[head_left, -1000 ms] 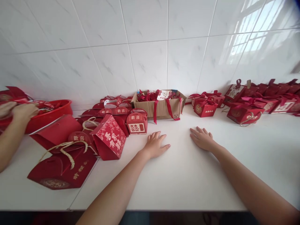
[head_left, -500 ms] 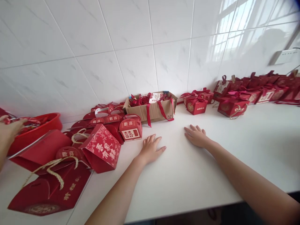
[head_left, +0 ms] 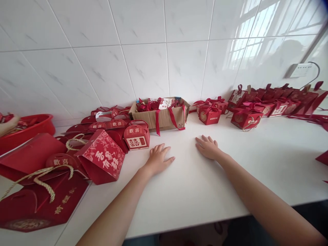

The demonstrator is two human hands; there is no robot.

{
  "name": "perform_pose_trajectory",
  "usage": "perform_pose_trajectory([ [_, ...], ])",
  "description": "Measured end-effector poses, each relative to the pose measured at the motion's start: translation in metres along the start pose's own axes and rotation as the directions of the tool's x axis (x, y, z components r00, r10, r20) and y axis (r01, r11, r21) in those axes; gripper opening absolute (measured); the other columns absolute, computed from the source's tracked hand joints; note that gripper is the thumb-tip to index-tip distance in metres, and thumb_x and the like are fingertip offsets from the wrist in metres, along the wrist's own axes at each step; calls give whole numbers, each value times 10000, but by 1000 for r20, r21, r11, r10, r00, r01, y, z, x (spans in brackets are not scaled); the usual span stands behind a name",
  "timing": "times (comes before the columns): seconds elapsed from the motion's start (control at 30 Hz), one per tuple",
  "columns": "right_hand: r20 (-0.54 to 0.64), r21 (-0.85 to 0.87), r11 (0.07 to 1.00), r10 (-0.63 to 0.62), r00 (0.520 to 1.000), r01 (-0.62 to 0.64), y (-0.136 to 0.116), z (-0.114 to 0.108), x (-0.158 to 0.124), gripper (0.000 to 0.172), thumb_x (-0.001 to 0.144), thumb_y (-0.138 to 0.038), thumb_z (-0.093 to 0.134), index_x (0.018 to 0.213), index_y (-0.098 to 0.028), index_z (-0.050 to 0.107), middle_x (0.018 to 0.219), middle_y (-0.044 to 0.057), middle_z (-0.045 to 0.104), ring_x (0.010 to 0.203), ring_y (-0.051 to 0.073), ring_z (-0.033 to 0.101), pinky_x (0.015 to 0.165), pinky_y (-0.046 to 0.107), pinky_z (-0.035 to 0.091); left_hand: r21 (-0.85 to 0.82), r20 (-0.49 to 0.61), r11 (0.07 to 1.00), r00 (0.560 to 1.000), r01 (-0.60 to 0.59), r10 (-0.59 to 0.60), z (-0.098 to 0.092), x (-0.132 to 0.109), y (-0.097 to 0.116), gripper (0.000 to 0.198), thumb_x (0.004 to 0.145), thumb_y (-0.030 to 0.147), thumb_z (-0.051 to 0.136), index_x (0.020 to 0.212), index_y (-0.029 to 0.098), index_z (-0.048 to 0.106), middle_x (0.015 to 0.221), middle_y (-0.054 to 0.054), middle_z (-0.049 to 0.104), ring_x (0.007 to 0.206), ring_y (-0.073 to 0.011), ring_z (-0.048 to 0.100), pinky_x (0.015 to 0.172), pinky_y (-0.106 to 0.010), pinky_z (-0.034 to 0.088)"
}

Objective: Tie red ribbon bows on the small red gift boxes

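My left hand (head_left: 157,160) lies flat on the white tabletop (head_left: 184,191), fingers spread and holding nothing. Nearest to it is a small red gift box (head_left: 136,136) with gold lettering and a white label. To the right, my right hand (head_left: 207,147) also rests palm down with its fingers apart. A cardboard box (head_left: 164,120) stands behind both hands against the wall, filled with red ribbons (head_left: 172,117), some hanging over its front. Beyond my right hand sits a small red box tied with a bow (head_left: 209,115).
Larger red boxes, one with a rope handle (head_left: 46,188) and one with a floral print (head_left: 102,157), crowd the left. Another person's hand (head_left: 9,126) is at a red basin (head_left: 44,123) on the far left. Several ribboned boxes (head_left: 247,118) line the right back.
The view has turned slightly right, so everything shifts left and red pieces appear at the right edge. Both my hands stay resting on the table.
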State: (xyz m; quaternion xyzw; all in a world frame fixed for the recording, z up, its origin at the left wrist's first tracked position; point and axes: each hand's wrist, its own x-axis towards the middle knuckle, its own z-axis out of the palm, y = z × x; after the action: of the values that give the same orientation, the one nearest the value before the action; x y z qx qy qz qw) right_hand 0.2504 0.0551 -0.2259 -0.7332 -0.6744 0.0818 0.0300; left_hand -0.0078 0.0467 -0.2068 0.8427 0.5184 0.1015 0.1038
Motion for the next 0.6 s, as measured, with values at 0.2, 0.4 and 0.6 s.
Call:
perform_pose_trajectory([
  [0.2,-12,-2,1000,-7,1000,7,2,4,2,537,938,-466,174,1432,-288,287,1537,92,198,1391,367,177,1059,568,230,-5,-2,1000,1000,-5,5,0,-2,-1,574,843,568,415,1313,243,467,1448,-116,367,1351,-284,270,1086,-462,223],
  [0.4,-17,-13,1000,-7,1000,7,2,8,5,540,935,-472,167,1431,-294,286,1533,91,210,1388,375,182,1050,584,230,-17,-8,1000,1000,-13,13,3,-3,-4,578,839,584,407,1306,248,469,1449,-115,362,1354,-286,267,1094,-466,207],
  [0.6,-7,-23,1000,-13,1000,12,0,8,4,540,937,-452,169,1433,-277,290,1532,105,207,1389,380,172,1056,568,225,-35,-10,999,1000,1,-1,1,-7,-3,589,831,589,412,1308,249,473,1442,-114,369,1351,-280,276,1092,-457,217],
])
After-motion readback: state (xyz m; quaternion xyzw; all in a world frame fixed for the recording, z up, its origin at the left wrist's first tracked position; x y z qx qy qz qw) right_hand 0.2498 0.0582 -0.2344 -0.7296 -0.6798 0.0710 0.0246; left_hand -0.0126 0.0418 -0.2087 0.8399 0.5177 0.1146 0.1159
